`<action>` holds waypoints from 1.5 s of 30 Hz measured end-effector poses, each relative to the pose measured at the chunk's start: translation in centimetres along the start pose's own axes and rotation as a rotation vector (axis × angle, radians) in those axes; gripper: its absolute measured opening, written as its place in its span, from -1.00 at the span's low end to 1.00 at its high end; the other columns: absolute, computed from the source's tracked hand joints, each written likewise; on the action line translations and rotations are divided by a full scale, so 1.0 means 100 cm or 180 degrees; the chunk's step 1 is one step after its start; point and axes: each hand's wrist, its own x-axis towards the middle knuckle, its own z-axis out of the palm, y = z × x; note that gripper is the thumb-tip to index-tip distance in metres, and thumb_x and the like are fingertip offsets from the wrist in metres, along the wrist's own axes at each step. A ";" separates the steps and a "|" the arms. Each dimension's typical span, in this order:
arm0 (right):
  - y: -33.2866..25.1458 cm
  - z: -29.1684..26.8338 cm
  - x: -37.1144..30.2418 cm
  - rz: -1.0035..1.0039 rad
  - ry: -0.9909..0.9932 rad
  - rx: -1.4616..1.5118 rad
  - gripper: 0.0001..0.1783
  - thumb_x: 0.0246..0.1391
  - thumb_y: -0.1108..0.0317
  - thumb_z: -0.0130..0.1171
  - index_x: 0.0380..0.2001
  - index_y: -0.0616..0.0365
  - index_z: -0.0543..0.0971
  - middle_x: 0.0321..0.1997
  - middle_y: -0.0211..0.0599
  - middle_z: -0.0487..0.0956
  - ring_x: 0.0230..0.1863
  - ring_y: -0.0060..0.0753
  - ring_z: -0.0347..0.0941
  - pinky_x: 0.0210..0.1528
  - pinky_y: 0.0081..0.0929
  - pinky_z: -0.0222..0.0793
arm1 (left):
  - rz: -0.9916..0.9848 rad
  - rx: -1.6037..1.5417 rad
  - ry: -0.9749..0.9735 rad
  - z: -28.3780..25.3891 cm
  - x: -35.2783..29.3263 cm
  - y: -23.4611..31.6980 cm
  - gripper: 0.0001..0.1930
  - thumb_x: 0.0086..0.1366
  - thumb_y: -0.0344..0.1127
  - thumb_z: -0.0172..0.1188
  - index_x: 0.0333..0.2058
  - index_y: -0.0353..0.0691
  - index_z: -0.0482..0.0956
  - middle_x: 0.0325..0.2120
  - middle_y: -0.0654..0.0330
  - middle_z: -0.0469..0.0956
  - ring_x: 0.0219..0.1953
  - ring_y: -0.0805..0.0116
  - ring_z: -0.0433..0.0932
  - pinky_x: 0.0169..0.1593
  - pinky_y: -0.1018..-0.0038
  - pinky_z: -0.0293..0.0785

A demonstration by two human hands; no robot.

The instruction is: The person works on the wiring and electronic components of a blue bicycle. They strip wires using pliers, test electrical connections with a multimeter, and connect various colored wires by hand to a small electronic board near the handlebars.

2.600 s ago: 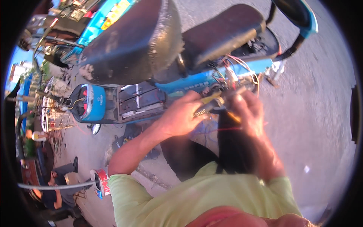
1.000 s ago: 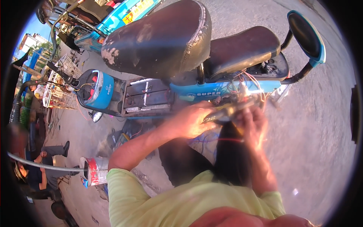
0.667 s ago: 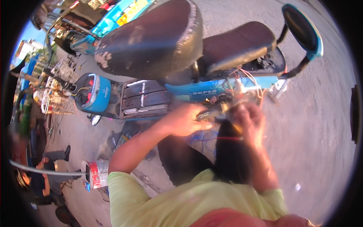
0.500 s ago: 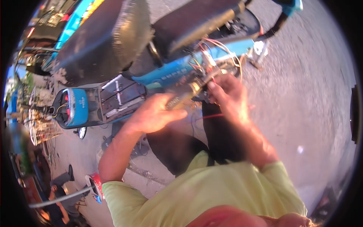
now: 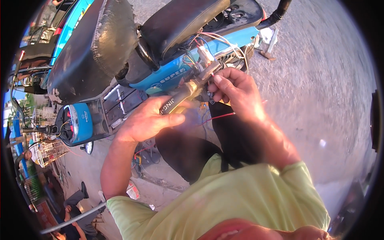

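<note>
Scooter [image 5: 160,78]: blue body, lying across the upper part of the view, front end with headlight to the left.
Seat [image 5: 92,44]: black and worn, raised up, bare patches at its edge.
Rear cushion [image 5: 180,20]: black, just right of the seat.
Ground [image 5: 320,88]: grey pavement, to the right of the scooter.
Left hand [image 5: 148,120]: wrapped around the black grip, fingers [image 5: 172,120] curled shut under it, thumb on top.
Right hand [image 5: 236,90]: just right of the throttle assembly, fingertips pinched narrow on its metal end among the wires.
Throttle assembly [image 5: 188,90]: black rubber grip with brass-coloured collar, held between both hands, just in front of the blue side panel.
Wire bundle [image 5: 204,46]: white, red and blue strands spilling from the open body, above the hands.
Red wire [image 5: 220,117]: thin, hanging below the right hand.
</note>
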 end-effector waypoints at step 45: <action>0.010 -0.005 0.004 -0.0822 0.0338 -0.0390 -0.72 0.34 0.19 0.25 -0.28 0.22 0.58 -0.40 -0.45 0.63 -0.40 -0.69 0.47 -0.35 -0.60 0.42 | 0.1665 0.1698 0.1536 0.033 0.037 -0.025 -0.73 0.19 -0.43 0.40 -0.13 -0.33 0.67 -0.17 -0.01 0.59 -0.12 -0.03 0.60 -0.02 0.24 0.51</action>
